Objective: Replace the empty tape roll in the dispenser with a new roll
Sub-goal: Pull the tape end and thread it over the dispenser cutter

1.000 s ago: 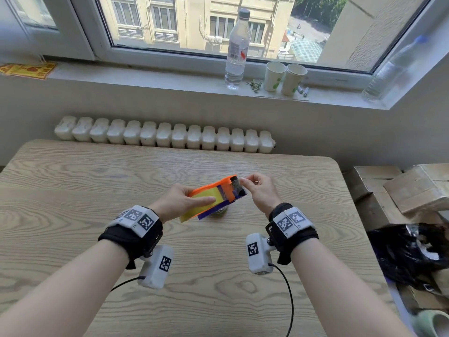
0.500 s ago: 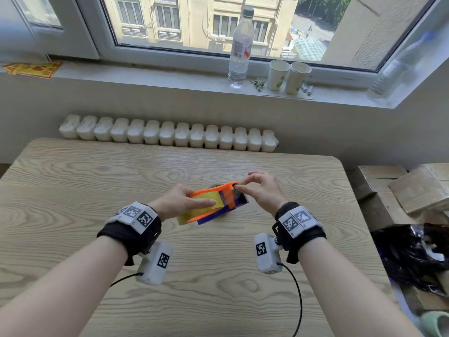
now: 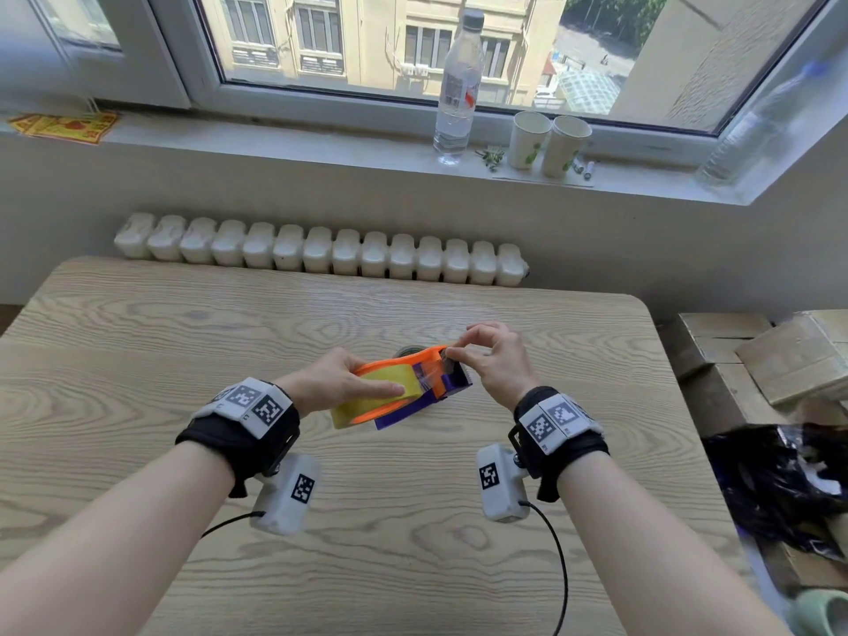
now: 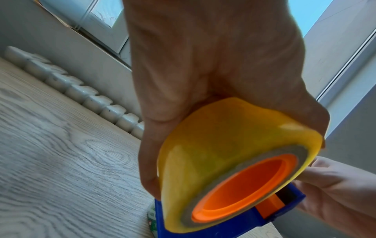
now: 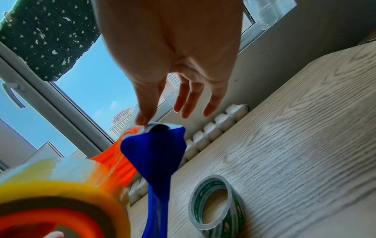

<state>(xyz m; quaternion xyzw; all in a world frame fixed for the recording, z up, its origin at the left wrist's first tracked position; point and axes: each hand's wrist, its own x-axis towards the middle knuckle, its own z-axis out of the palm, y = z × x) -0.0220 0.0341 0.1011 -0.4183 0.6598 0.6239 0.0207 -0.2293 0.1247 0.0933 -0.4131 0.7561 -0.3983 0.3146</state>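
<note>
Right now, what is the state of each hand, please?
Left hand: grips the yellow tape roll mounted in the dispenser.
Right hand: thumb and forefinger pinch at the dispenser's front end; other fingers spread.

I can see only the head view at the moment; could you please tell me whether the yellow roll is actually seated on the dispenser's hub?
Observer: Yes. The left wrist view looks into the yellow roll, and the orange hub fills its core, while the left hand grips the roll.
Operator: Thank you. What is the dark shape behind the dispenser?
Observer: The right wrist view shows it is the empty roll, a bare core with green print, lying on the table apart from the dispenser.
</note>
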